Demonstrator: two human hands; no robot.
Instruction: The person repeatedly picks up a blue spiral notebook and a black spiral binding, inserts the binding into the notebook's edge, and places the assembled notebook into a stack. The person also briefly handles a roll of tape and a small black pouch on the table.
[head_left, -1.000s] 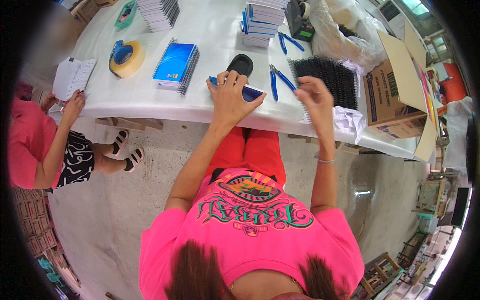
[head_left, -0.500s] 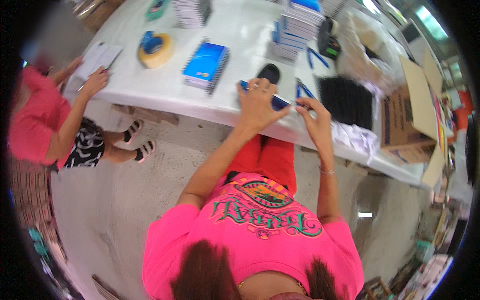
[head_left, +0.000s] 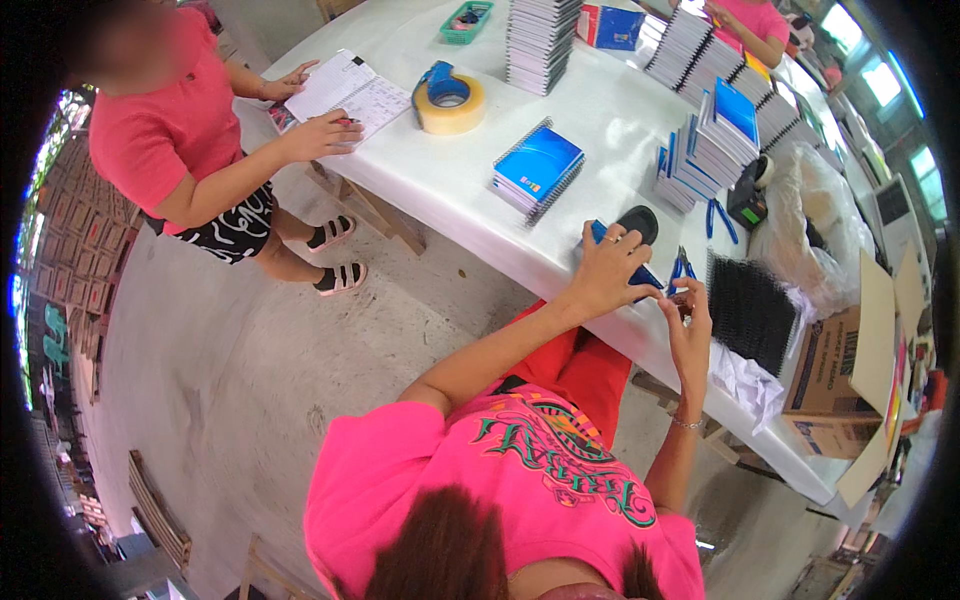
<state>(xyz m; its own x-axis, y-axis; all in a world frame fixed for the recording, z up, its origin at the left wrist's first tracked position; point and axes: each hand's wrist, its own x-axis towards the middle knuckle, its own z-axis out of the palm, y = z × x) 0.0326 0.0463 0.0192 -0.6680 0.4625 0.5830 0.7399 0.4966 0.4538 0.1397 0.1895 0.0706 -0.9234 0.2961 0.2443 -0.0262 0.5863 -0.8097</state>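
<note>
My left hand (head_left: 610, 265) is closed over a small blue notebook (head_left: 645, 278) at the table's near edge, its fingers covering most of it. At the notebook's right end my right hand (head_left: 690, 318) pinches thumb and finger together; whatever is between them is too small to make out. Just beyond the notebook lies a round black object (head_left: 638, 224). Blue-handled pliers (head_left: 682, 265) rest beside the right hand, and a second blue-handled tool (head_left: 721, 222) lies farther back. A heap of black spiral coils (head_left: 752, 312) is to the right.
A small pile of blue spiral notebooks (head_left: 540, 165) and a blue tape dispenser (head_left: 447, 100) stand on the white table (head_left: 440, 165). Notebook stacks (head_left: 540, 45) rise farther back. An open cardboard box (head_left: 835, 365) sits at right. A co-worker's hand (head_left: 325, 135) writes at left.
The view has swung left, so the table's things appear farther right. Both hands stay at the blue notebook, with the right fingers still pinched at its end.
</note>
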